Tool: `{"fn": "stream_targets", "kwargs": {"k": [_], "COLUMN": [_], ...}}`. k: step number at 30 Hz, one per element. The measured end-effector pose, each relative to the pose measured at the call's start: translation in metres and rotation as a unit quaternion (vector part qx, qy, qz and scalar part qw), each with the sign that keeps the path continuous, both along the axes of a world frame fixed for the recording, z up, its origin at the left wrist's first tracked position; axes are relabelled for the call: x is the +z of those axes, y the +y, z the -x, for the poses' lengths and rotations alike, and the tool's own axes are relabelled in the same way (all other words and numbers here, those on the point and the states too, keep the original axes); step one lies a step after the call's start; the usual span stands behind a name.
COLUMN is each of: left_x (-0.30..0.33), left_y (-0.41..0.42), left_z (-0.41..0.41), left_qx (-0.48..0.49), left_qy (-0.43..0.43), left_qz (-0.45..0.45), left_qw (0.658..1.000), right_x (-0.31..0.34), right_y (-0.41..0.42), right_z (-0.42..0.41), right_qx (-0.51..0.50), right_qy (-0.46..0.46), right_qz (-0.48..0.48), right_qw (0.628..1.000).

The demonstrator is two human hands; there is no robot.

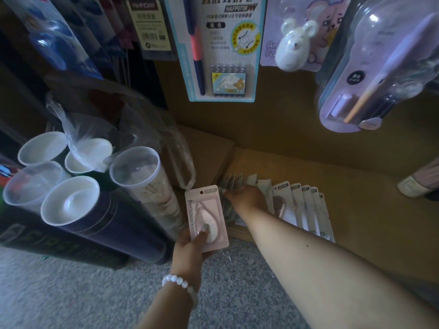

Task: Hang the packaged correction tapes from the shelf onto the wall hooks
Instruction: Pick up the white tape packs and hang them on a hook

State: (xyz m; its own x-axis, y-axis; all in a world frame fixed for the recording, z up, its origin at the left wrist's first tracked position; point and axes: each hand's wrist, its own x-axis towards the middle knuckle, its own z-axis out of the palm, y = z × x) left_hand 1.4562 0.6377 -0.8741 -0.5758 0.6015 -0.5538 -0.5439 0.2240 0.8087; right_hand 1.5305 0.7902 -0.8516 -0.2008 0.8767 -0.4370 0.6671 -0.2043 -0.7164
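Left grip (190, 245) grasps one pink correction tape pack (206, 218); right grip (245, 198) pinches into the fanned packs (299, 205) at the shelf (356, 186) front edge. Risk: pulling one card may drag neighbours off the edge.

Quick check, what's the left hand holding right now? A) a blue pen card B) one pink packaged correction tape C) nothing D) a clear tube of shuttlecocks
B: the left hand grips a pink packaged correction tape, thumb on its blister, while the right hand reaches into the row of packs on the shelf.
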Motion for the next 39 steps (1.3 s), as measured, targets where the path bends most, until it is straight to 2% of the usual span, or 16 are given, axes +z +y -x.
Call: {"fn": "stream_targets", "kwargs": {"k": [7,16,26,31,33,36,39], "left_x": [-0.002,0.001,0.002,0.01,0.015,0.023,0.032], "left_y": [0.002,0.001,-0.005,-0.009,-0.01,-0.01,-0.008], "left_z": [-0.004,-0.003,-0.003,-0.005,-0.008,-0.013,-0.019], "left_qx": [0.009,0.009,0.003,0.01,0.014,0.003,-0.011], "left_qy": [0.008,0.028,0.032,0.024,0.011,-0.005,-0.022], "left_qz": [0.004,0.01,0.01,0.008,0.005,-0.003,-0.009], "left_qw": [1.0,1.0,0.999,1.0,1.0,1.0,1.0], "right_x": [-0.008,-0.008,-0.007,0.013,0.025,0.038,0.049], "right_y": [0.007,0.02,0.029,0.037,0.04,0.043,0.033], "right_z": [0.021,0.027,0.005,-0.023,-0.035,-0.054,-0.068], "right_qx": [0.015,0.0,-0.124,-0.154,-0.184,-0.214,-0.182], "right_qy": [-0.089,-0.132,0.043,0.082,0.112,0.217,0.281], "right_qz": [-0.047,-0.015,0.09,0.054,0.053,0.072,0.084], "right_qw": [0.995,0.991,0.987,0.983,0.975,0.95,0.939]}}
